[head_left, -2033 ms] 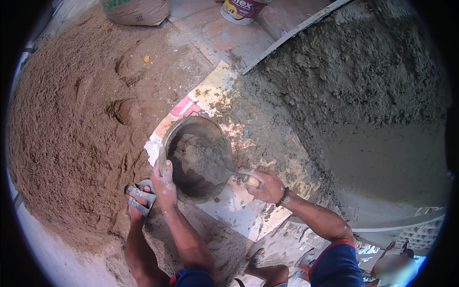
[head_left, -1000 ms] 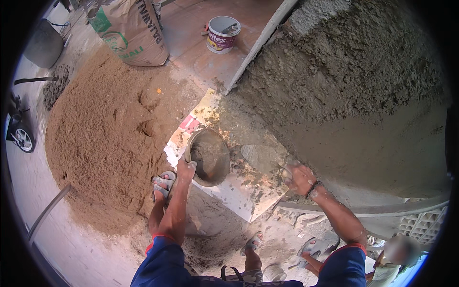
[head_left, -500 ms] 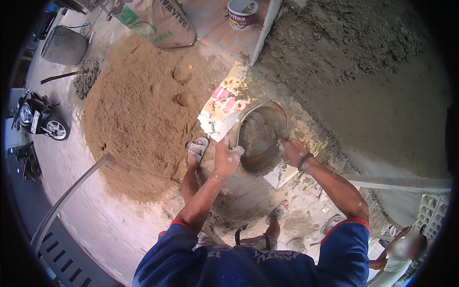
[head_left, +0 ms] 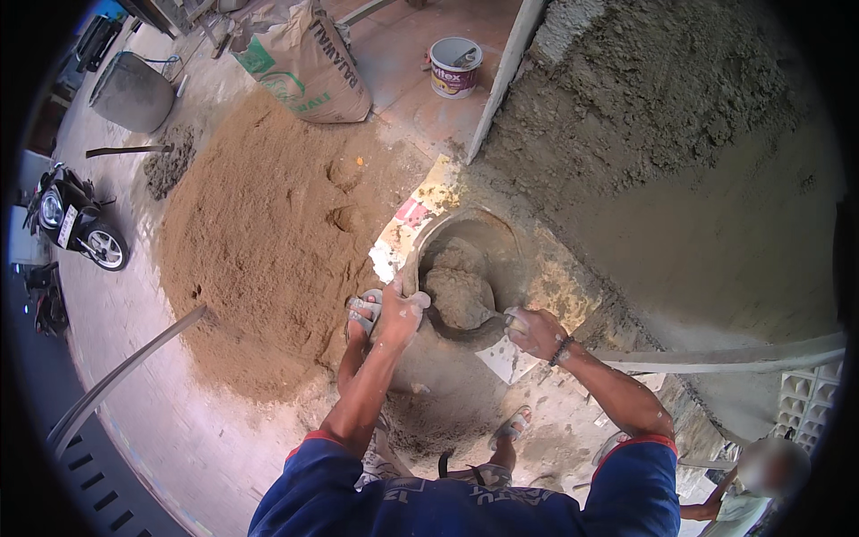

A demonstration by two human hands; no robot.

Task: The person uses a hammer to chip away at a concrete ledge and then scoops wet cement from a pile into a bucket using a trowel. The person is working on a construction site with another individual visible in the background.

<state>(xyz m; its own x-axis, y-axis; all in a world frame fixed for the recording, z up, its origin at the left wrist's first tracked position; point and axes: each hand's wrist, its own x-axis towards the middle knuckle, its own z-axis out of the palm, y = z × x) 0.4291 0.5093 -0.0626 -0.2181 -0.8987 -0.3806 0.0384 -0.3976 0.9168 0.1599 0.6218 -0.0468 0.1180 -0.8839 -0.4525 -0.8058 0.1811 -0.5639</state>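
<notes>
A round, mortar-caked bucket stands in front of me, its mouth facing up. My left hand is closed on the near left of its rim. In my right hand is the handle of a trowel, held at the near right of the bucket's mouth. Wet grey mortar is heaped over the blade inside the bucket, so most of the metal is hidden. Both hands are smeared with pale cement.
To the left rises a big sand pile, with a paper cement sack behind it. A white paint pail stands beyond. Wet mortar covers the floor at right, bounded by boards. Another person is at lower right.
The trowel now lies higher in the bucket, with a rounded heap of mortar on it. My view has shifted slightly, so the surroundings sit lower in the picture. The left hand stays on the rim.
</notes>
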